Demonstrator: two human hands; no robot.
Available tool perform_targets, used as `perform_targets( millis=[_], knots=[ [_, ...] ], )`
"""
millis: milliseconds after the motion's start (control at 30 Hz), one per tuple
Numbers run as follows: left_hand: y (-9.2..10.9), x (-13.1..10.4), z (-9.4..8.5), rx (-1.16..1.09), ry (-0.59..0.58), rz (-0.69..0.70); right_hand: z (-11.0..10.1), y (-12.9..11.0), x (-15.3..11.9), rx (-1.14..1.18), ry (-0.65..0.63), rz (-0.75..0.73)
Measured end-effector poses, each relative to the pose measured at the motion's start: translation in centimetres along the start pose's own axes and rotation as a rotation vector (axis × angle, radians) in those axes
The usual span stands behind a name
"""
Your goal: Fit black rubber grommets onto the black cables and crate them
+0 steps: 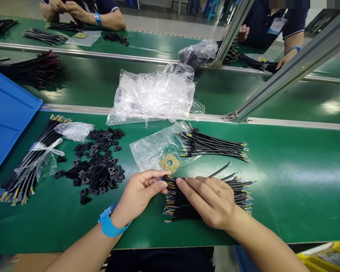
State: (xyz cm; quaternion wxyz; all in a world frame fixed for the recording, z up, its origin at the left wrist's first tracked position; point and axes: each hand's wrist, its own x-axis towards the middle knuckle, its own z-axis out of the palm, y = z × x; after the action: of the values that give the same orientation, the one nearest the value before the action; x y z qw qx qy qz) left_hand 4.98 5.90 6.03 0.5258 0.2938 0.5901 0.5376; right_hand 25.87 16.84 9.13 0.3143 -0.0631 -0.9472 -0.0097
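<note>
In the head view, my left hand (138, 196), with a blue wrist strap, pinches a small black plastic clip (165, 177) at the wire end of a black cable. Fingers of my right hand (212, 202) close on that same cable just to the right, above a spread of loose black cables (184, 207) with blue, yellow and brown wire ends. Behind my hands lies a yellow sponge (174, 165) on a clear plastic bag (147, 151). More cables (215, 143), with black clips at their left ends, are stacked behind. Left of my hands is a pile of black clips (98, 170).
A tied cable bundle (31, 162) lies at left beside a blue bin (11, 109). Bagged parts (155, 94) rest over the metal rail, and a slanted metal post (283, 64) rises at right. Two co-workers' arms (110, 19) show across the bench.
</note>
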Motion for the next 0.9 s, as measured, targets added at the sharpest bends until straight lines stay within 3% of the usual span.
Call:
perform_targets(
  millis=[100, 233, 433, 733, 900],
  knots=[
    [0.0, -0.3, 0.2, 0.035, -0.015, 0.072, 0.3, -0.4, 0.2, 0.081, 0.025, 0.011],
    [0.4, -0.6, 0.2, 0.119, -0.008, 0.275, 1.0, -0.8, 0.3, 0.328, 0.068, 0.189],
    [0.2, -0.6, 0.2, 0.253, -0.072, 0.498, 1.2, -1.1, 0.7, 0.652, -0.028, 0.367],
    [-0.6, -0.8, 0.2, 0.275, -0.116, 0.597, 1.7, -1.6, 0.7, 0.884, -0.073, 0.475],
    [-0.7, -0.5, 0.1, 0.315, -0.161, 0.568, 1.9, -1.6, 1.0, 0.807, -0.086, 0.388]
  ],
)
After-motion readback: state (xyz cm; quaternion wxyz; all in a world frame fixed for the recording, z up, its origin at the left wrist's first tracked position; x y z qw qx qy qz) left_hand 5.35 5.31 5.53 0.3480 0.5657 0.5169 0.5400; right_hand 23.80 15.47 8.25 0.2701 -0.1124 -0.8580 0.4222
